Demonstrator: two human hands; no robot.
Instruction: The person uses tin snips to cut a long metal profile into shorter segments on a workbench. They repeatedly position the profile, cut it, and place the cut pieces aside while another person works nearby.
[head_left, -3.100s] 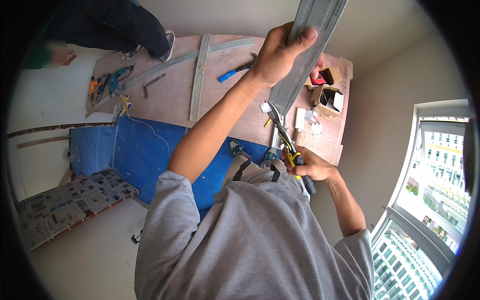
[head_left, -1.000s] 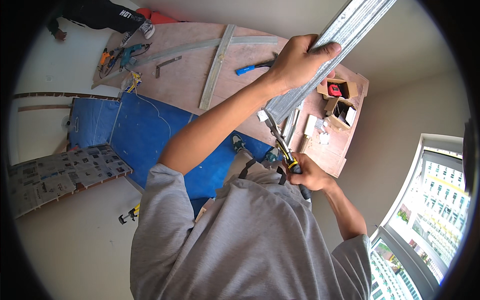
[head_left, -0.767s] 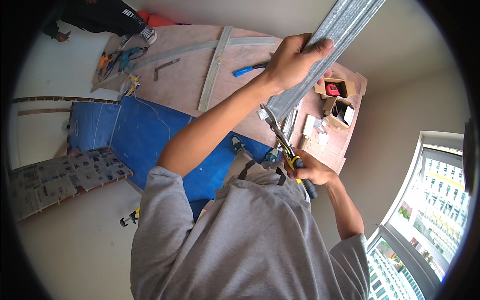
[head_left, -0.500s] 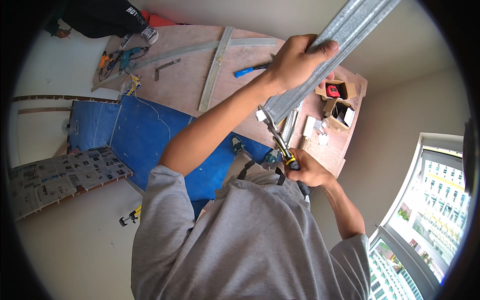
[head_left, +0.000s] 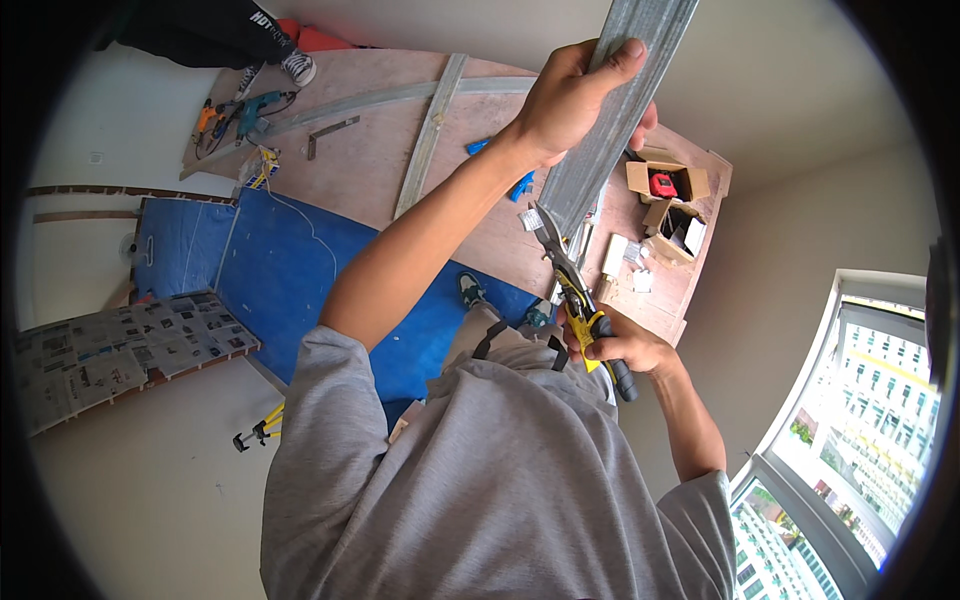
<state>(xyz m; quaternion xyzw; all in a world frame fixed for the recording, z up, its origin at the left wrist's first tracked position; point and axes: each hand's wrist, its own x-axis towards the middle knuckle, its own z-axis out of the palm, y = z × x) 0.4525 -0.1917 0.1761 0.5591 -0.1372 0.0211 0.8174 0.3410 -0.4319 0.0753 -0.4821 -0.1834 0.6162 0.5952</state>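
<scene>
My left hand (head_left: pixel 572 115) is wrapped around a galvanized steel channel (head_left: pixel 606 140), thumb on its face and fingertips showing past the right edge. The channel slants up out of the top of the picture. Below it, my right hand (head_left: pixel 635 345) grips tin snips (head_left: pixel 566 275) with black and yellow handles, which stand apart. The jaws of the snips are at the channel's lower end, and I cannot tell whether they bite into it. A small pale tab (head_left: pixel 529 219) sticks out beside the jaws.
A wooden board (head_left: pixel 370 150) bears another steel channel (head_left: pixel 432 135), an angle square (head_left: pixel 330 133), power drills (head_left: pixel 255 112) and open cardboard boxes (head_left: pixel 665 215), one holding a red tape measure (head_left: pixel 663 185). Blue sheeting (head_left: pixel 290 245) covers the floor. A person's legs (head_left: pixel 205 35) are at the far left.
The channel has swung steeper, its upper end moving left with my left hand. The snips have turned, their handles now spread wider, showing more yellow.
</scene>
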